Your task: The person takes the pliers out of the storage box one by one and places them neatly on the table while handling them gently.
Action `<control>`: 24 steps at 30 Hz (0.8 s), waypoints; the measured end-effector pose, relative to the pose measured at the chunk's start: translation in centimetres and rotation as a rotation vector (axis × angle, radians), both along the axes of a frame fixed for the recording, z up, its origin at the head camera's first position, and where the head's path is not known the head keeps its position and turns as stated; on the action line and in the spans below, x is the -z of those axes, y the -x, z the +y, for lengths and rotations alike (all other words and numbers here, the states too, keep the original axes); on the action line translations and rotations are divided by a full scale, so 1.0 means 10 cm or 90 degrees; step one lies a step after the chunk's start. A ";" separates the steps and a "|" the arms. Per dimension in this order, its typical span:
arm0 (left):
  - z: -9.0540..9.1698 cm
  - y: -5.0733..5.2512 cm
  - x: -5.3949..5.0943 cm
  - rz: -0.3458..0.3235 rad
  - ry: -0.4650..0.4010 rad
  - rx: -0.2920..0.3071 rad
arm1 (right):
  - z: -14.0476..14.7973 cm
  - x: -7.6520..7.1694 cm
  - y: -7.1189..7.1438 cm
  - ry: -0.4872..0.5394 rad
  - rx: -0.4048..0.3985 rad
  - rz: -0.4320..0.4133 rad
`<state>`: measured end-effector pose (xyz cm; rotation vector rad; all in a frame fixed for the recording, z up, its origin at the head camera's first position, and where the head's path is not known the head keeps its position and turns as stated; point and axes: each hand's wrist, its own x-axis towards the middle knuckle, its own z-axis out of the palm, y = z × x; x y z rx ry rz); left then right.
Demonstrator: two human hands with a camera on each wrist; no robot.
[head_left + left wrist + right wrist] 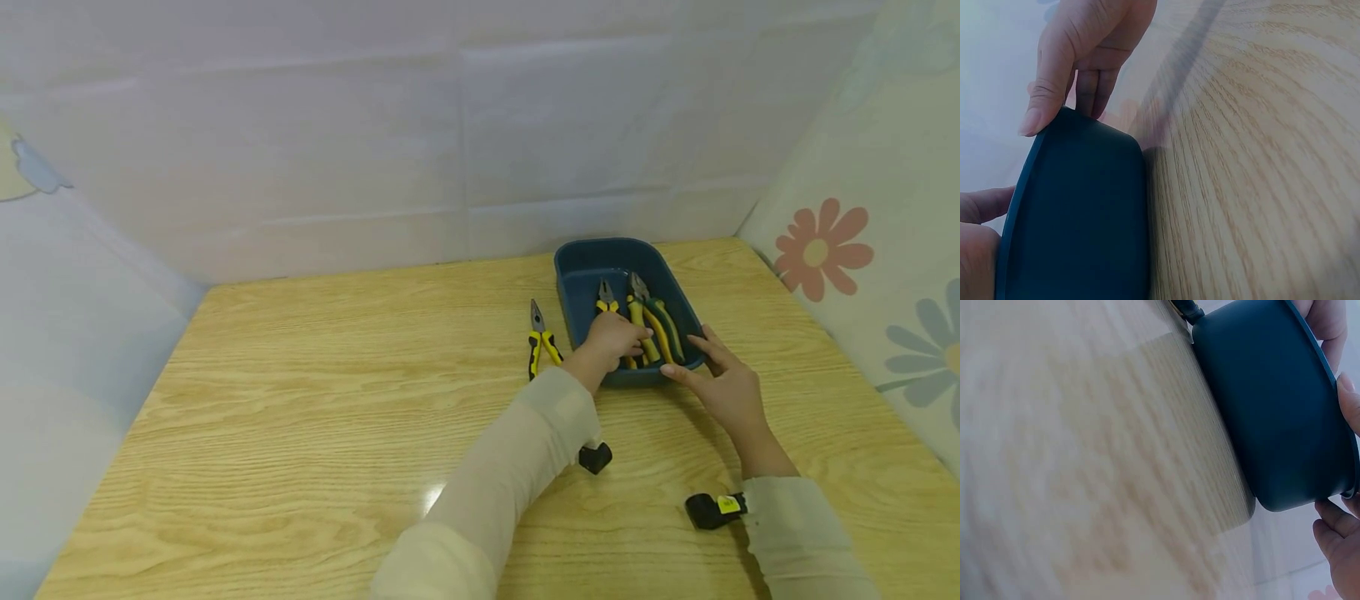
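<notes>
A dark blue tray [567,304] stands at the back right of the table. My left hand [611,337] reaches over its near rim and holds combination pliers [606,293] by their yellow-and-black handles, which it mostly covers. Beside these, pliers with yellow-and-green handles [662,329] lie inside. My right hand [727,387] grips the tray's near right corner, thumb at the rim and fingers around the side. Both wrist views show the outer wall of the tray [1085,206], with the right hand [1344,547] at its corner.
Long-nose pliers [536,337] with yellow-and-black handles lie on the wooden table [337,400], left of the tray. Behind the table hangs a pale sheet [360,150]. A flower-patterned sheet [915,275] borders the right side.
</notes>
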<state>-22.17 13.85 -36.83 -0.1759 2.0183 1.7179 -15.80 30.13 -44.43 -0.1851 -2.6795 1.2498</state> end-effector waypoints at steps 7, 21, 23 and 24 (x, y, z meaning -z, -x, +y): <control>0.03 0.01 0.01 -0.015 -0.006 -0.021 | 0.00 -0.02 -0.01 -0.004 -0.002 0.009; 0.12 0.04 0.03 -0.029 0.048 -0.050 | -0.09 -0.15 -0.08 0.009 0.005 0.009; 0.13 0.05 0.05 -0.040 0.045 -0.058 | -0.06 -0.12 -0.06 -0.002 0.004 0.016; 0.13 0.06 0.05 -0.043 0.044 -0.063 | -0.07 -0.12 -0.06 -0.003 0.005 0.014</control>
